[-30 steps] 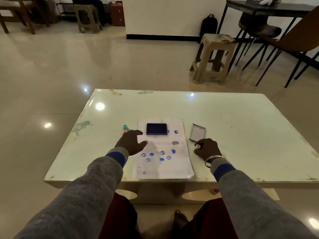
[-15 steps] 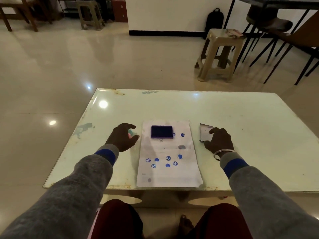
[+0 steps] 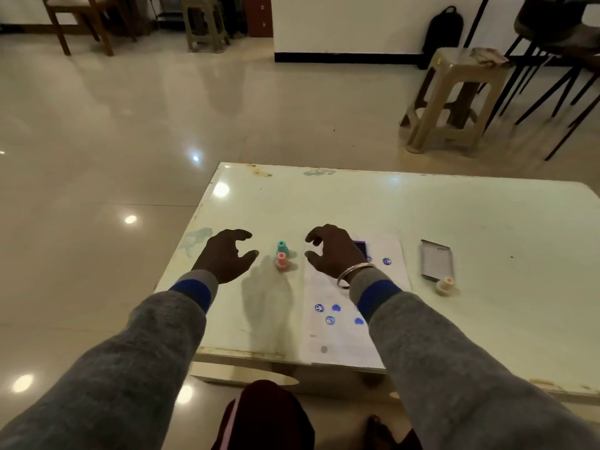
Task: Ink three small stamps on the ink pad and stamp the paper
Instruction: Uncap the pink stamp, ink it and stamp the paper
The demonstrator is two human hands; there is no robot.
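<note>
Grey knitted sleeves with blue cuffs are reaching forward over the pale glossy desk. The left hand is hovering with fingers curled and spread, holding nothing, at nine o'clock from the small teal plastic stamp and the small pink plastic stamp, which are standing upright just beside each other. The right hand, wearing a metal bangle, is hovering at three o'clock from them, likewise curled open and empty, partly covering the dark blue ink pad lying on the white paper sheet dotted with blue prints. At three o'clock from the paper, the grey ink pad lid and a small cream plastic stamp are resting. Beyond, polished floor tiles are reflecting lights around a beige plastic stool.
</note>
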